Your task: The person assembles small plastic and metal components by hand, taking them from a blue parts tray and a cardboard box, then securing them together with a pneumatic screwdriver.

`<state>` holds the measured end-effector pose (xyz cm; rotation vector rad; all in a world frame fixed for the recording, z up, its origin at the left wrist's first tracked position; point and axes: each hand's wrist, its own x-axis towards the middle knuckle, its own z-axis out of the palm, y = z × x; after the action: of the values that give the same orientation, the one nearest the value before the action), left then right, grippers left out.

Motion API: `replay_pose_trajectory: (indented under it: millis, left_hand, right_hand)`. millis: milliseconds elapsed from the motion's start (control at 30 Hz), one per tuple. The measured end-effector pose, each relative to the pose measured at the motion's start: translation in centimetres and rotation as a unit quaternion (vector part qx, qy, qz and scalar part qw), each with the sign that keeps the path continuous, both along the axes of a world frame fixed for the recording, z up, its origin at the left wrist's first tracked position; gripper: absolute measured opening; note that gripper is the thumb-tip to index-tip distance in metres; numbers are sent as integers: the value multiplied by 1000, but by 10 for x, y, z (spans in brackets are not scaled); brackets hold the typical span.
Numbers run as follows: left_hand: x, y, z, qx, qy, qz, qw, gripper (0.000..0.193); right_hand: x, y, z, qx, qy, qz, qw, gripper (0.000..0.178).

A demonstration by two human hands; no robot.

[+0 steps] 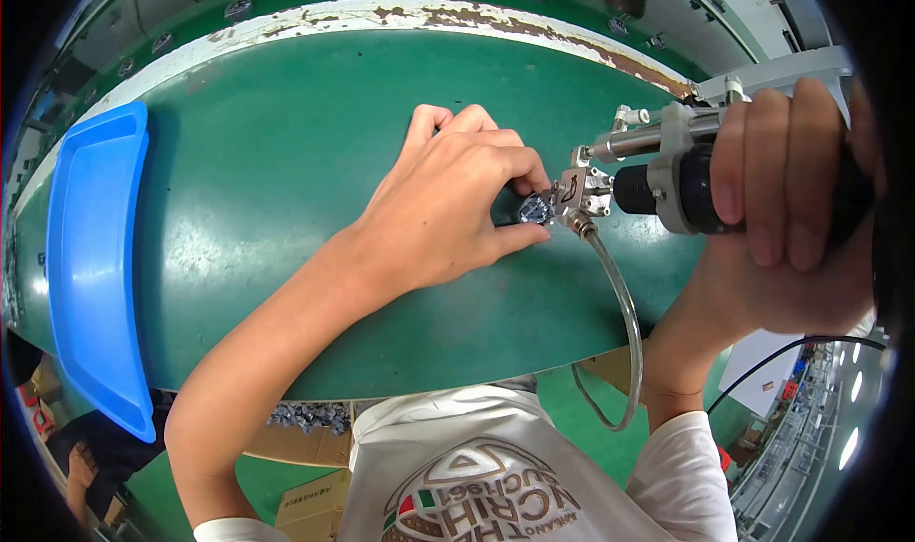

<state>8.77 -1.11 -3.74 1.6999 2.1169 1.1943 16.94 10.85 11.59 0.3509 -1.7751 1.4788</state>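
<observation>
My left hand (pixel 443 199) rests over the green table, thumb and forefinger pinching a small round metallic part (pixel 536 208) from both sides. Against that part sits the metal nozzle block (pixel 574 191) of a handheld powered screwdriver (pixel 691 180), lying nearly level and pointing left. My right hand (pixel 782 189) is wrapped round the screwdriver's black grip at the right. From the block a clear feed hose (pixel 624 323) curves down past the table's near edge. Fingers and nozzle hide some of the part, so its exact kind does not show.
A blue plastic tray (pixel 91 265) stands at the table's left edge. Beyond the worn white rail (pixel 381 13), several small dark parts lie spaced along a green strip. Below the near edge, a cardboard box (pixel 295 444) holds many dark pieces. A black cable (pixel 762 366) runs at right.
</observation>
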Motion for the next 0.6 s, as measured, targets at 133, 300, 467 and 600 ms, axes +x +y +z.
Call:
replay_pose_trajectory:
  millis: [133,300,467,600]
  left_hand:
    - [0,0,2,13,-9,-1,1000,49]
    - [-45,1,16,82,82,76,990,50]
    - [-165,-5,16,11,218,312,925,40]
    - [-195,6,18,-92,152,302,937,40]
  right_hand:
    - [29,21,12,-8,30,8,999,31]
    - [84,63,30,-9,39,33,999,33]
    - [81,49,24,-22,90,-136,986,25]
    - [83,51,22,-62,30,76,995,22]
